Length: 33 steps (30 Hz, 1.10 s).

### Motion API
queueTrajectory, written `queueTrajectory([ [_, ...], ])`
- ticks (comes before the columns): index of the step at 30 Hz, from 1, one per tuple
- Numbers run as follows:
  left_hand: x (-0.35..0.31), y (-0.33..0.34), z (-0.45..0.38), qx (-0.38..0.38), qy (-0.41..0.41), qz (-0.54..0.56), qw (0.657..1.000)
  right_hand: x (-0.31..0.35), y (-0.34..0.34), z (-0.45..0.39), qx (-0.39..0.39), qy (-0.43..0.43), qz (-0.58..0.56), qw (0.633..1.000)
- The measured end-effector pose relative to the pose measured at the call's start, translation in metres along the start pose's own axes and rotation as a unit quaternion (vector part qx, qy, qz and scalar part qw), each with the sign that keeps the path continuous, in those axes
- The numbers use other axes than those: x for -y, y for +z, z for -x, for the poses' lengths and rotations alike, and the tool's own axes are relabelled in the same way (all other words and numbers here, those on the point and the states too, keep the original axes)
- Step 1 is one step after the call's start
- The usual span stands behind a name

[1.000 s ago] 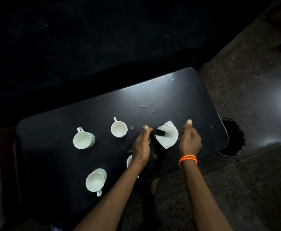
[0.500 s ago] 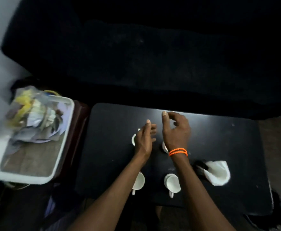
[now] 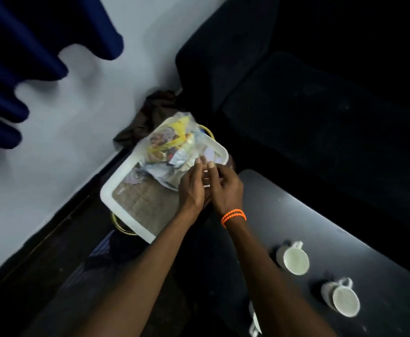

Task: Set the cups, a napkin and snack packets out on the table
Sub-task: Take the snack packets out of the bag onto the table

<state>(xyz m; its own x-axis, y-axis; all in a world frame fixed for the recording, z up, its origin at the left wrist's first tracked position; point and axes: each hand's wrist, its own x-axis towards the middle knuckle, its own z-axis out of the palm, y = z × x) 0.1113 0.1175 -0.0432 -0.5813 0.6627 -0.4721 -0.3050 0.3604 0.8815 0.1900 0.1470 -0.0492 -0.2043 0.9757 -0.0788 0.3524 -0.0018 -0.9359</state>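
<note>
A white tray (image 3: 123, 186) left of the black table (image 3: 320, 229) carries a heap of snack packets (image 3: 172, 144) in clear and yellow wrappers. My left hand (image 3: 191, 184) and my right hand (image 3: 225, 188) hover side by side over the tray's near right corner, fingers apart, just short of the packets and holding nothing. The right wrist wears an orange bead band. Two white cups (image 3: 293, 258) (image 3: 342, 300) stand on the table at lower right; a third cup (image 3: 254, 321) peeks out beside my right forearm. The napkin is out of view.
A dark sofa (image 3: 308, 93) runs behind the table. A brown cloth (image 3: 150, 115) lies bunched against the pale wall (image 3: 65, 113) behind the tray. Blue curtain folds (image 3: 29, 45) hang at upper left. The tray rests on a dark stand with a yellow ring under it.
My view has swung left from the table to the tray. Both hands left the cups and napkin and moved over to the tray's packets.
</note>
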Motion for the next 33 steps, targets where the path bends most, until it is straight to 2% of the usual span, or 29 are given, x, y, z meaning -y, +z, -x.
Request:
queueTrajectory([
  [3,-0.011,-0.044,-0.034,-0.069,0.042,-0.051,0.995,0.008,0.049,-0.027,0.067,-0.044,0.011,0.997],
  [5,-0.022,-0.069,-0.054,-0.120,0.111,-0.131,0.978,0.012,0.074,-0.045,0.101,-0.080,0.109,0.986],
  [7,-0.034,-0.089,-0.075,-0.159,0.150,-0.216,0.952,0.012,0.089,-0.058,0.107,-0.081,0.214,0.968],
  [12,-0.052,-0.114,-0.126,-0.216,0.189,-0.341,0.895,0.003,0.087,-0.048,0.081,-0.077,0.271,0.956],
  [14,-0.057,-0.116,-0.144,-0.186,0.184,-0.375,0.889,-0.002,0.079,-0.037,0.076,-0.062,0.286,0.953],
  [15,-0.059,-0.117,-0.153,-0.157,0.172,-0.374,0.898,-0.004,0.076,-0.030,0.066,-0.050,0.296,0.952],
  [18,-0.061,-0.119,-0.170,-0.062,0.073,-0.341,0.935,-0.007,0.063,-0.013,0.032,-0.019,0.304,0.952],
  [20,-0.058,-0.121,-0.173,-0.008,0.011,-0.330,0.944,-0.011,0.056,-0.007,0.044,0.023,0.286,0.957],
  [22,-0.057,-0.120,-0.174,0.016,-0.036,-0.310,0.950,-0.014,0.050,-0.007,0.053,0.051,0.241,0.968],
  [25,-0.056,-0.121,-0.169,0.042,-0.093,-0.272,0.957,-0.007,0.041,-0.011,0.009,0.125,0.006,0.992],
  [27,-0.049,-0.120,-0.162,0.062,-0.108,-0.246,0.961,0.000,0.036,-0.016,-0.003,0.228,-0.146,0.962],
  [29,-0.043,-0.113,-0.149,0.094,-0.109,-0.233,0.962,0.003,0.029,-0.025,0.018,0.315,-0.272,0.909],
  [31,-0.042,-0.099,-0.130,0.133,-0.111,-0.201,0.964,0.002,0.023,-0.035,0.043,0.361,-0.350,0.863],
  [33,-0.045,-0.084,-0.110,0.167,-0.132,-0.097,0.972,0.005,0.016,-0.037,0.057,0.360,-0.365,0.857],
])
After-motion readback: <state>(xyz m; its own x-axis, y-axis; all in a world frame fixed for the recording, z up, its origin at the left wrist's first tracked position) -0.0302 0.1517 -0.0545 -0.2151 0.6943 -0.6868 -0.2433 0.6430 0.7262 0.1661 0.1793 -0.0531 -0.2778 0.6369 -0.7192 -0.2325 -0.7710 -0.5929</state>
